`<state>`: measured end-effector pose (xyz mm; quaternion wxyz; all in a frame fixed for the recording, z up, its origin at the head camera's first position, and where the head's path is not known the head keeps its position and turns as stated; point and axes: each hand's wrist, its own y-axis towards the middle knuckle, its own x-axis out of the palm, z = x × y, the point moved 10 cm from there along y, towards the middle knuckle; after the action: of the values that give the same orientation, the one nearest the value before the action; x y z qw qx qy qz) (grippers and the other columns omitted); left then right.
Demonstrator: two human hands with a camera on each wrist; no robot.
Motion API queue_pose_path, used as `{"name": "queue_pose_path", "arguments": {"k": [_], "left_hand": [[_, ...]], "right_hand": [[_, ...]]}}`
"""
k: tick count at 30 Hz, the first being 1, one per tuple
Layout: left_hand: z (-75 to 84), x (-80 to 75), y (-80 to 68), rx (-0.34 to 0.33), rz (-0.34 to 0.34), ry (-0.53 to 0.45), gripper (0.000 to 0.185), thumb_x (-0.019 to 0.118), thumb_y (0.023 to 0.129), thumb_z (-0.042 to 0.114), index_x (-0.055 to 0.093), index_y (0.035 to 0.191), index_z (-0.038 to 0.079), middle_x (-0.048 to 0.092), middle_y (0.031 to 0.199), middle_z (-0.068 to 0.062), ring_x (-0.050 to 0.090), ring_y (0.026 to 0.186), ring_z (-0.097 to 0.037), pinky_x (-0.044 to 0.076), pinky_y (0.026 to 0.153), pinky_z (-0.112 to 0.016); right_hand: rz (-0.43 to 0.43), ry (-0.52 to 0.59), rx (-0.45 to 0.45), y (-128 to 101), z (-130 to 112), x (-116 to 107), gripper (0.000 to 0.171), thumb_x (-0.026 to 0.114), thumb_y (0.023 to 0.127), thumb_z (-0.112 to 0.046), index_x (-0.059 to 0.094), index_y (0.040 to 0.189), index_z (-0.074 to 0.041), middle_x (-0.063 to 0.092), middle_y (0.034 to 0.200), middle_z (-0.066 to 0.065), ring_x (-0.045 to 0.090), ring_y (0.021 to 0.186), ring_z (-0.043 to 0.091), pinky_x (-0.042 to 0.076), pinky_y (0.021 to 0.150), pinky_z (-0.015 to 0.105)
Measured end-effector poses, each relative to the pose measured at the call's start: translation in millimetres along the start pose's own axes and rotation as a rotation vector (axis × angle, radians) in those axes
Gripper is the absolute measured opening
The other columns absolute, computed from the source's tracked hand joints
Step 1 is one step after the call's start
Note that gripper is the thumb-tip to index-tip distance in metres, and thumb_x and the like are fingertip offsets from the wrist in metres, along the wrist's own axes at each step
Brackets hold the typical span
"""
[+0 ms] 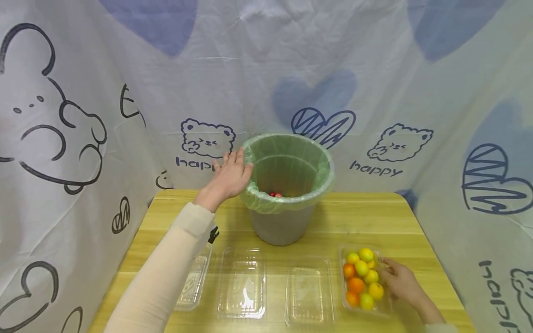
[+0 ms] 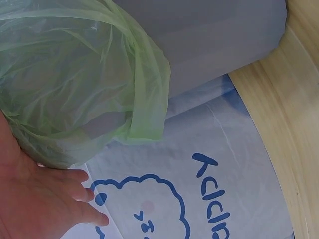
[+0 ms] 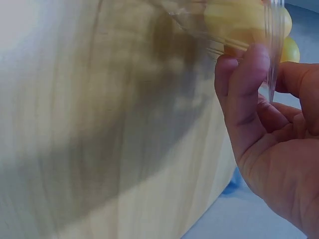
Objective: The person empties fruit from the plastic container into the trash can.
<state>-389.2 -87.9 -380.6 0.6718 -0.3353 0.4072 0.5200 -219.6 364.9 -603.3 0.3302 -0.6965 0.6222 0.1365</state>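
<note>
Right hand (image 1: 401, 282), at the lower right of the head view, pinches the rim of the clear fruit tray (image 1: 344, 296) — full of small orange and yellow fruits (image 1: 361, 277). Left hand (image 1: 231, 175), fingers straight, rests against the green-lined bin (image 1: 287, 185) at centre. Three empty trays (image 1: 243, 282) lie along the bottom edge, a little red shows inside the bin — so one tray looks left.

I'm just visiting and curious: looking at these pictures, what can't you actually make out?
- Bin contents: in the head view the near rim hides all but a bit of red.
- Leftmost clear tray: the left sleeve covers part of it in the head view.
- Fruit tray: blurred and cut off by the top edge in the right wrist view.
- Left hand: cut off by the frame's edge in the left wrist view.
- Right hand: its wrist leaves the head view's bottom edge.
</note>
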Motion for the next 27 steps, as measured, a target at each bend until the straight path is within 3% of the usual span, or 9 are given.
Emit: {"name": "queue_pose_path", "arguments": {"k": [8,19,27], "left_hand": [[-1.1,0.0,-0.9,0.001,0.002,-0.009,0.073,0.021,0.113,0.045,0.000,0.168,0.001,0.002,0.175,-0.026,-0.006,0.162,-0.047,-0.010,0.128,-0.071],[-0.4,0.0,-0.6,0.002,0.002,-0.003,0.073,0.021,0.113,0.044,0.000,0.168,0.001,0.002,0.175,-0.026,-0.005,0.163,-0.047,-0.008,0.128,-0.070],[0.1,0.0,-0.7,0.002,-0.007,-0.005,0.073,0.021,0.113,0.044,-0.001,0.168,0.001,0.000,0.175,-0.026,-0.007,0.162,-0.046,-0.010,0.128,-0.070]], "right_hand": [[-0.010,0.041,-0.021,1.4,-20.4,-10.3,0.055,0.053,0.110,-0.017,0.038,0.152,0.014,0.066,0.124,0.036,0.066,0.066,0.021,0.061,0.052,0.036],[-0.014,0.088,-0.136,6.4,-56.1,-30.9,0.054,0.051,0.111,-0.015,0.036,0.151,0.018,0.064,0.125,0.039,0.064,0.058,0.020,0.062,0.050,0.039],[-0.003,0.111,-0.137,11.7,-89.7,-54.8,0.056,0.054,0.109,-0.016,0.037,0.151,0.017,0.069,0.114,0.029,0.069,0.070,0.019,0.063,0.052,0.039]]}}
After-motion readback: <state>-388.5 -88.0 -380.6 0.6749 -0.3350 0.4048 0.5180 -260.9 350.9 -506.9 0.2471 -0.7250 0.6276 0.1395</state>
